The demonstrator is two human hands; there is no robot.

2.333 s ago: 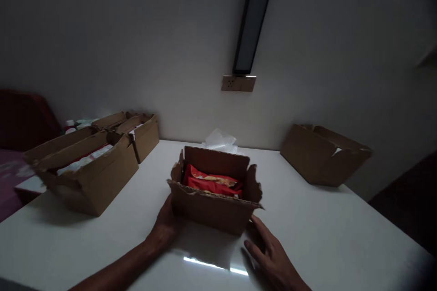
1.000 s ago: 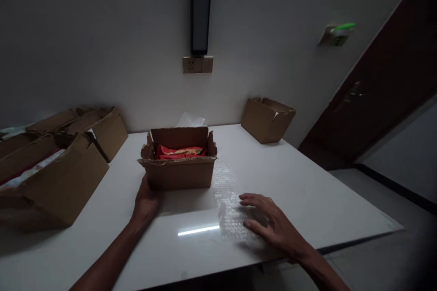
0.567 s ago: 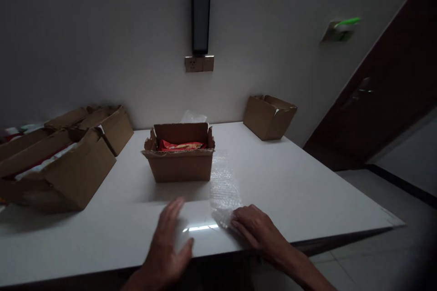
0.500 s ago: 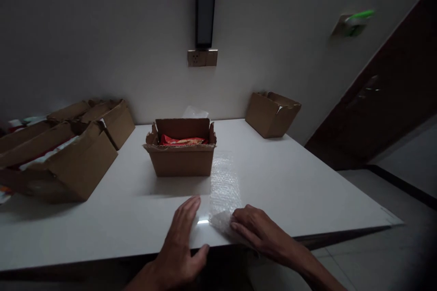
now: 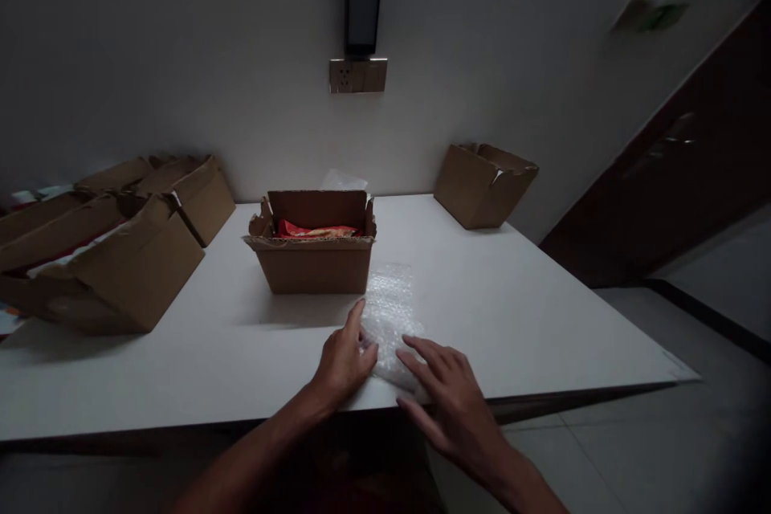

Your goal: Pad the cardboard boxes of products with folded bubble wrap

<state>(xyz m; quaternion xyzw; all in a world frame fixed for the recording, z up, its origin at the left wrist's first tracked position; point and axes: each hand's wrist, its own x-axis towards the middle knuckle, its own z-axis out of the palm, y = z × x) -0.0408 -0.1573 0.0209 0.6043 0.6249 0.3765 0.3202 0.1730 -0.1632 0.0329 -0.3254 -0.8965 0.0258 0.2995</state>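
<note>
1. Here's the left hand (image 5: 342, 361), at eight o'clock from the bubble wrap (image 5: 390, 297): thumb and forefinger parted at the wrap's left edge, other fingers hidden, so I can't tell whether that grip has hold of it.
2. Over at four o'clock, the right hand (image 5: 456, 389) has its grip loose and wide, fingers spread over the wrap, thumb well away from them, nothing clasped.
3. And the wrap itself, clear and shiny, lies on the white desk (image 5: 518, 321), its near end bunched between the hands by the front edge, its far end pointing to twelve.
4. Just beside it at ten o'clock, a brown carton (image 5: 310, 267) sits upright and open, ragged at the rim, red packaging (image 5: 313, 231) showing inside.
5. Up at eleven, behind that carton, a piece of pale plastic (image 5: 344, 179) peeks out near the wall.
6. Between one and two, well apart, there's another open box (image 5: 479, 193).
7. Out around nine, a cluster of open boxes (image 5: 150, 265) crowds the desk.
8. High at twelve, a socket plate (image 5: 358, 76); at two, a dark door (image 5: 716, 136).
</note>
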